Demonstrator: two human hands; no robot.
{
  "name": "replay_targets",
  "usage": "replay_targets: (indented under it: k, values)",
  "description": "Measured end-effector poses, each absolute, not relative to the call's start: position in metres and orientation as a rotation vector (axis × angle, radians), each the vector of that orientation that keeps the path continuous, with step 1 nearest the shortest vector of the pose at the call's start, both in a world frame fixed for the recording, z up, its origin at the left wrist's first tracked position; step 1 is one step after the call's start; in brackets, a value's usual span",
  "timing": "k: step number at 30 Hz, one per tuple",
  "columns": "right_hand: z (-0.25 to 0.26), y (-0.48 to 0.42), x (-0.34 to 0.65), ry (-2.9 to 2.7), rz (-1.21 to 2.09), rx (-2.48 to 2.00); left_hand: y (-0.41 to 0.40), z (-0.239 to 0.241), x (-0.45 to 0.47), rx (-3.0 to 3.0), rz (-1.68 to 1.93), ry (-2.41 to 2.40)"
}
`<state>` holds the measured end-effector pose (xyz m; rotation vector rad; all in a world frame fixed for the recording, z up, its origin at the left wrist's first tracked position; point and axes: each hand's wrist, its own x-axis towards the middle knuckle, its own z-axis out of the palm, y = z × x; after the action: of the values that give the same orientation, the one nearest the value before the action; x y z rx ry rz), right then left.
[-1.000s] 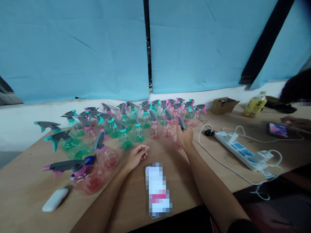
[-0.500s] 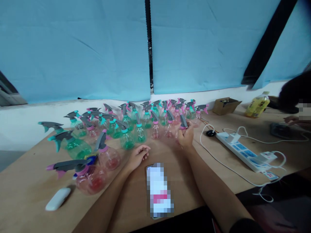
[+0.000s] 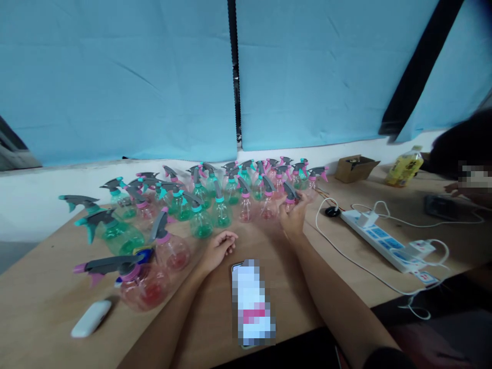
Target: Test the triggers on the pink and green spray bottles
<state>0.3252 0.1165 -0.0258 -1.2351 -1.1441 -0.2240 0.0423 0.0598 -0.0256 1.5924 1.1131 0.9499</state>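
Note:
Several small spray bottles [image 3: 200, 220], green and pink with grey trigger heads, stand crowded on a wooden table [image 3: 269, 251]. My right hand [image 3: 294, 218] is stretched out to the group's right end, its fingers closed round a pink spray bottle [image 3: 291, 197] with a grey trigger. My left hand [image 3: 217, 248] rests on the table near a green bottle, fingers loosely curled with nothing in them. A phone [image 3: 253, 302] lies flat between my forearms.
A white power strip [image 3: 388, 238] with plugs and white cables lies at the right. Behind it are a small cardboard box [image 3: 355, 167] and a yellow drink bottle [image 3: 403, 166]. Another person's hand [image 3: 459, 188] is at the far right. A white oblong object [image 3: 91, 318] lies front left.
My right hand has pushed the pink bottle a little farther away, up against the row of bottles. My left hand has stayed where it was.

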Motion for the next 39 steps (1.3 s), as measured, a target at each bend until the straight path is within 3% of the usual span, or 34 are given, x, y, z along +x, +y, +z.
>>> replay_targets:
  k: [8, 13, 16, 20, 24, 31, 39]
  values:
    - [-0.019, 0.111, 0.326, -1.133, -0.357, -1.298, 0.059, -0.027, 0.042, 1.608, 0.931, 1.124]
    - [-0.008, 0.101, 0.322, -1.225, -0.493, -1.096, 0.058, -0.024, 0.042, 1.612, 0.944, 1.117]
    - [-0.005, 0.089, 0.303, -1.434, -0.308, -0.978, 0.058, -0.024, 0.042, 1.613, 0.951, 1.109]
    - [-0.016, 0.078, 0.264, -1.755, 0.268, -0.98, 0.058, -0.024, 0.043, 1.62, 0.932, 1.129]
    - [-0.037, 0.082, 0.237, -1.958, 0.499, -1.029, 0.058, -0.025, 0.041, 1.642, 0.923, 1.114]
    - [-0.045, 0.089, 0.234, -2.171, 0.513, -1.053, 0.054, -0.025, 0.043, 1.731, 0.897, 1.122]
    - [-0.049, 0.086, 0.229, -2.277, 0.305, -1.037, 0.038, -0.017, 0.047, 1.956, 0.868, 1.176]
